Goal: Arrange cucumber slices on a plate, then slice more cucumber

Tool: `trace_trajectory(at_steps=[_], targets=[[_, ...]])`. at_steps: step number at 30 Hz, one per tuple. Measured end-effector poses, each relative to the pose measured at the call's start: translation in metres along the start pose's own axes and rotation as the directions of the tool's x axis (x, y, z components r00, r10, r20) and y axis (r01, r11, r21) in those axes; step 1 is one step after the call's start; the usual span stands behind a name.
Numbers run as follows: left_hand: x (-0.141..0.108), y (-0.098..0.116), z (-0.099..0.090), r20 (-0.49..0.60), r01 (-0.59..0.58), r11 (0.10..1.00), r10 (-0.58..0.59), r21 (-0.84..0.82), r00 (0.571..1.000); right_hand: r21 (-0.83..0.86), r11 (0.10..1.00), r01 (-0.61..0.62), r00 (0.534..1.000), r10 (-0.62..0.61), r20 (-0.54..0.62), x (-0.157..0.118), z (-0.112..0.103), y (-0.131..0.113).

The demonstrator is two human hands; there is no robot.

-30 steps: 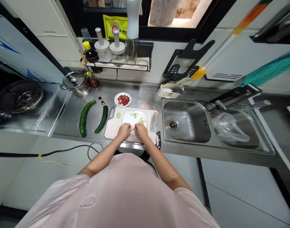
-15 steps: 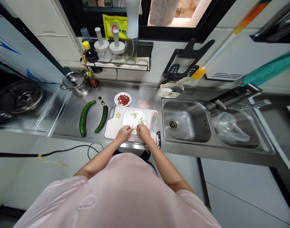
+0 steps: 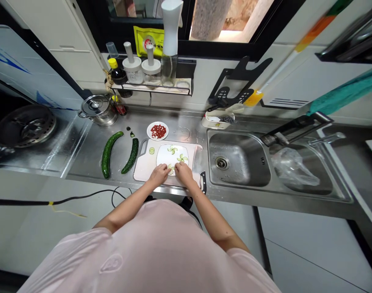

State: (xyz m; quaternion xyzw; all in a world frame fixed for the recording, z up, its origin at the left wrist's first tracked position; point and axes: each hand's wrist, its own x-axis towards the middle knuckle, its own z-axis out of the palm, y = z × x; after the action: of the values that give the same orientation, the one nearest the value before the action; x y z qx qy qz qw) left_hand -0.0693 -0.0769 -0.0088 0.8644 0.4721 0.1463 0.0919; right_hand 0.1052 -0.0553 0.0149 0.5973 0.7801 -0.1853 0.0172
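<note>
Thin, pale-green cucumber slices (image 3: pixel 171 167) lie on a white, rounded-square plate (image 3: pixel 164 155), some between the left hand (image 3: pixel 159 175) and right hand (image 3: pixel 183 173), fingers curled, any grip too small to tell; beneath, a pale-pink plastic-looking cutting board (image 3: pixel 144 167).

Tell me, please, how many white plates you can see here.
2: a round plate holding red pieces, behind the cutting board, and a squarish plate on the board, its near edge partly hidden.
</note>
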Motion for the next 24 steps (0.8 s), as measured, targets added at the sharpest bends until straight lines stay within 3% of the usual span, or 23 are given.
trace_trajectory(at_steps=[24], targets=[[0.0054,0.0042,-0.0083,0.050,0.046,0.998,-0.044,-0.045,0.998,-0.013,1.000,0.008,1.000,-0.007,0.022,-0.0006,-0.0045,-0.0035]])
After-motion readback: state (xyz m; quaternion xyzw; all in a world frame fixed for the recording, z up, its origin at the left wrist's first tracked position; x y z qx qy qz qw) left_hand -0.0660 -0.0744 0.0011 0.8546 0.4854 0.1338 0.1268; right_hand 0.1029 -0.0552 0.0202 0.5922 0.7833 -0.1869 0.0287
